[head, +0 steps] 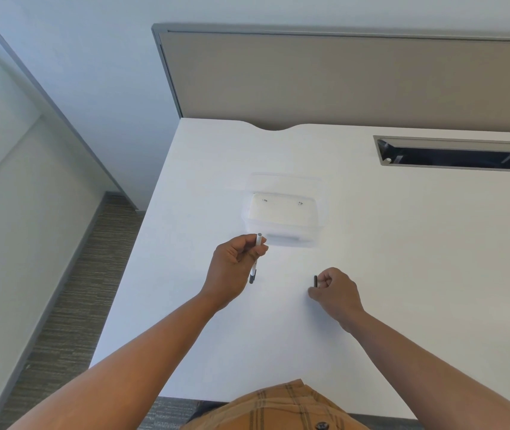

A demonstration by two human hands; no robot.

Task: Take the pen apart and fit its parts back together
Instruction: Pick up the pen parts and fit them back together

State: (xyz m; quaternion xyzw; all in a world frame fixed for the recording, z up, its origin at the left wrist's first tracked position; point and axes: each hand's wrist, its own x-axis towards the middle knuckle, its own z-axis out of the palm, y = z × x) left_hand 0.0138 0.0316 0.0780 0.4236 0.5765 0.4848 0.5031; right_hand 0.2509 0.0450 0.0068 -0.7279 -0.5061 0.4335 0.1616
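My left hand (235,268) grips a white pen body (258,242) near its middle. The pen stands almost upright above the white desk (402,243), with its dark tip (252,276) pointing down toward me and its open grey end up. My right hand (336,290) is about a hand's width to the right, low over the desk, with its fingers pinched on a small dark pen cap (315,281). The two parts are apart.
A clear plastic box (281,218) with its lid open lies just beyond my left hand. A cable slot (455,152) is cut into the desk at the back right. A grey partition (340,79) stands behind the desk, whose left edge drops to carpet.
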